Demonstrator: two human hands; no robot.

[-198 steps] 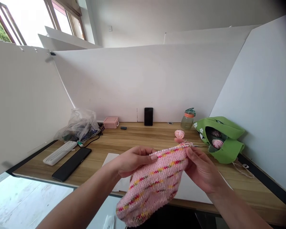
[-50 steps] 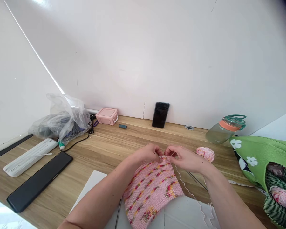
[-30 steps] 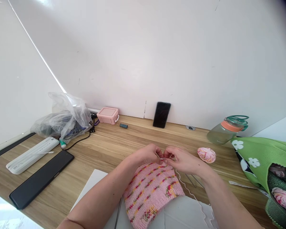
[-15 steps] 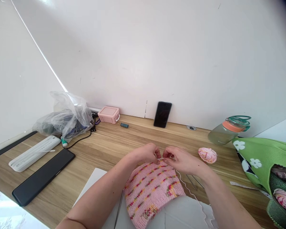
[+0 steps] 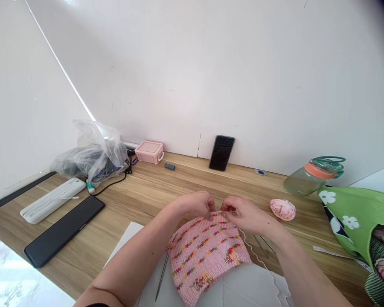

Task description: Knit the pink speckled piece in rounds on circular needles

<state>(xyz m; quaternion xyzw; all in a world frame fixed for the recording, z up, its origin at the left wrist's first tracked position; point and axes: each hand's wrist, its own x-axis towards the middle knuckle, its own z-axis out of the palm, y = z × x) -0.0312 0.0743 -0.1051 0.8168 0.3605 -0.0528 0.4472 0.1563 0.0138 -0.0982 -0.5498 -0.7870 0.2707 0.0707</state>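
A pink knitted piece (image 5: pixel 208 251) with flecks of red, yellow and green hangs from my two hands above white sheets. My left hand (image 5: pixel 202 205) pinches its top edge near the middle. Just to the right, my right hand (image 5: pixel 238 211) is closed on the same edge, a small gap between them. Metal knitting needles stick out: one needle (image 5: pixel 161 277) at the lower left, and a pair of needle ends (image 5: pixel 262 245) under my right wrist. Pale pink yarn (image 5: pixel 259 258) trails down on the right. The exact stitches at my fingertips are hidden.
Behind my right hand lies a yarn ball (image 5: pixel 283 209). A green flowered bag (image 5: pixel 355 213) and a bottle (image 5: pixel 312 177) stand at the right. A phone (image 5: pixel 222 152) leans on the wall. Leftward are a pink box (image 5: pixel 149 152), plastic bag (image 5: pixel 96 155), power strip (image 5: pixel 53 200) and dark slab (image 5: pixel 65 230).
The view has shifted slightly, so things appear a little further right. Both hands keep their hold on the knitted edge, with only small finger movement. The left needle hangs at a slightly different angle.
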